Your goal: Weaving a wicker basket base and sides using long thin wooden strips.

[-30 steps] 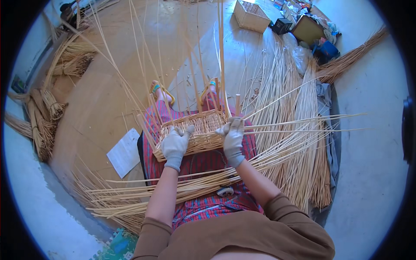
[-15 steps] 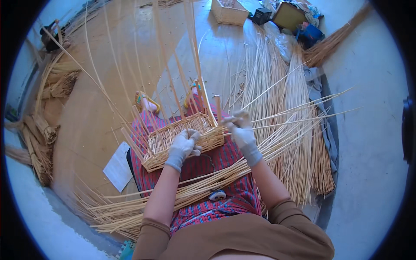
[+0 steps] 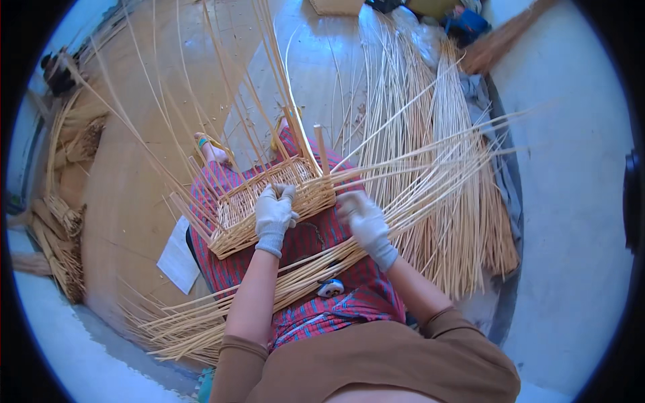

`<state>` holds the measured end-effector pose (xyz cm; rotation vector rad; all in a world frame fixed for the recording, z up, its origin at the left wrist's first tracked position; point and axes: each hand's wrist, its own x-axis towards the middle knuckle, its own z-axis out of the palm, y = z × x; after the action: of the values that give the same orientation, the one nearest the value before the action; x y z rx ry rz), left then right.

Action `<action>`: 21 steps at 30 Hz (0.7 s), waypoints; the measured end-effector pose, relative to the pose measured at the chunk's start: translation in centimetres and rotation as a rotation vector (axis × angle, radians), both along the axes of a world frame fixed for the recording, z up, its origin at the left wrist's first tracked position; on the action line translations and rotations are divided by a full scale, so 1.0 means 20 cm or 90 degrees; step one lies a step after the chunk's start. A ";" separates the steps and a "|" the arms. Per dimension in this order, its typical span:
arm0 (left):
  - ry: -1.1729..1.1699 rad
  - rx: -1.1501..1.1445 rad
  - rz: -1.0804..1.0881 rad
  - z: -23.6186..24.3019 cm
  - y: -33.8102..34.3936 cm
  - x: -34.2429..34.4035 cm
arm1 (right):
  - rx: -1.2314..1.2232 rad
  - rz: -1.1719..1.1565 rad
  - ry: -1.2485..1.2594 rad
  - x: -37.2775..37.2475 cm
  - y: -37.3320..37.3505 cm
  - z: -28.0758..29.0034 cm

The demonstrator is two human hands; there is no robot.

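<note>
The wicker basket (image 3: 243,203) is being borne on the red-striped lap (image 3: 309,243), its near wall being grasped by the gloved left hand (image 3: 274,213); beside its right end, the right hand (image 3: 365,224) is being blurred, its grip unclear.

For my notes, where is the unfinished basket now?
In the head view, the unfinished basket rests left of centre on the lap, touching the left hand.
</note>
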<state>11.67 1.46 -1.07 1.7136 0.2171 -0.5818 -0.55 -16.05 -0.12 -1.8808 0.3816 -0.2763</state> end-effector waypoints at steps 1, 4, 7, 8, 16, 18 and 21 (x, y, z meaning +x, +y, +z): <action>-0.030 -0.040 0.011 0.02 -0.01 0.01 | -0.229 0.163 -0.116 0.01 0.07 0.05; -0.394 0.022 0.016 0.07 0.10 -0.04 | -0.573 0.220 -0.073 0.19 0.15 0.25; -0.657 0.147 0.207 0.17 0.33 0.02 | -0.755 0.209 0.013 0.33 0.13 0.03; -0.690 0.133 0.341 0.12 0.46 0.07 | -0.706 0.289 0.071 0.34 0.14 0.04; -0.244 -0.234 0.193 -0.03 0.86 -0.25 | -0.749 0.191 -0.198 0.13 0.08 -0.11; -0.238 -0.431 0.123 0.15 0.90 -0.33 | -0.731 0.189 -0.243 0.17 0.05 0.05; -0.284 -0.421 0.026 0.51 0.75 -0.53 | -0.659 0.164 -0.246 0.25 -0.05 0.31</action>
<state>1.15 16.54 9.20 1.1465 -0.2401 -0.1896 4.41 -16.95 6.04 -2.7625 -0.3544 -0.7445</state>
